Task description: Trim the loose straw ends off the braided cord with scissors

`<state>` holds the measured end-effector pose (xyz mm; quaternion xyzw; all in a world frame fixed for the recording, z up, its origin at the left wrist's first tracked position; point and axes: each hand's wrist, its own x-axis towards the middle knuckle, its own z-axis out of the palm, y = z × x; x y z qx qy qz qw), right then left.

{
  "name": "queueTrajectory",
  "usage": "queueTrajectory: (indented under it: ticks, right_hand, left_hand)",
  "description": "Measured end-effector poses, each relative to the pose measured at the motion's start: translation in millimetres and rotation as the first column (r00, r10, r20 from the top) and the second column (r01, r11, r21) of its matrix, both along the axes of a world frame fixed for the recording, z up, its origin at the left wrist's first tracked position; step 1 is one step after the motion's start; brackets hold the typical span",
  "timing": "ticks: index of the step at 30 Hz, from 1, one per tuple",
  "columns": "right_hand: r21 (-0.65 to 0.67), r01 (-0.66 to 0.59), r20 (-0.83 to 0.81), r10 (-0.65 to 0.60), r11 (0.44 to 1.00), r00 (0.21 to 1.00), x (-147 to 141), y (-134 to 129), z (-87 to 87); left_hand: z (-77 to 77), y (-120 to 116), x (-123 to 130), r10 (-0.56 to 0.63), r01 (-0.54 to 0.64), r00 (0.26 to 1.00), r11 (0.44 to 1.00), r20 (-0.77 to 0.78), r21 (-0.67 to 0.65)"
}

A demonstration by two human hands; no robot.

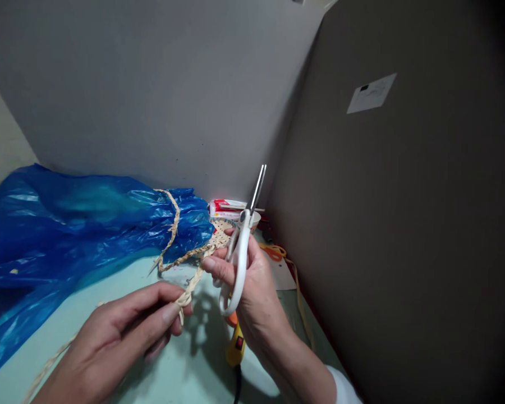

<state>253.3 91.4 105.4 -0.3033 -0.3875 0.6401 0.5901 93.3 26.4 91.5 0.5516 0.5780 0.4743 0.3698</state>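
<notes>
The left hand [120,331] is gripping the near end of a pale braided straw cord [192,285], pinching it between thumb and fingers above the table [151,275]. The right hand [255,283] is closing around white-handled scissors [242,269], whose nearly closed blades are pointing to the far side; its thumb is also pressing on the cord's farther part. The cord is stretching between the two hands, in the middle of the scene. On the left, a crumpled blue plastic bag [92,219] is spreading across the table, with a twisted straw strand [174,224] lying over its right part. A red-and-white packet [223,207] is lying beyond the right hand, near the grey partition [151,90]. A yellow-handled tool [234,350] with a red switch is lying nearer, below the right hand.
</notes>
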Motion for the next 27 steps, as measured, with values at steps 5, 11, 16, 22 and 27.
queueTrajectory:
  ticks: [5,11,16,22,27]
  right_hand:
    - [0.006,-0.039,0.026,0.038,0.999,0.999,0,1,-1.1]
    - [0.040,-0.084,0.067,0.081,0.996,0.994,3,5,-4.3]
    - [0.055,-0.147,0.095,0.142,0.988,0.985,4,4,-2.9]
    - [0.009,-0.220,0.138,0.217,0.975,0.966,0,-6,1.6]
    - [-0.021,-0.225,0.135,0.225,0.974,0.965,-5,-12,3.9]
  left_hand:
    - [-0.2,0,-5,-0.030,0.086,0.953,0.980,0.301,-0.177]
    - [7.0,2,-3,-0.002,0.147,0.880,0.952,0.475,-0.269]
    - [9.7,3,-3,0.064,0.157,0.806,0.935,0.589,-0.317]
    - [-5.9,6,-12,0.023,0.078,0.858,0.982,0.513,-0.175]
    - [-7.8,5,-12,-0.012,0.079,0.927,0.983,0.375,-0.165]
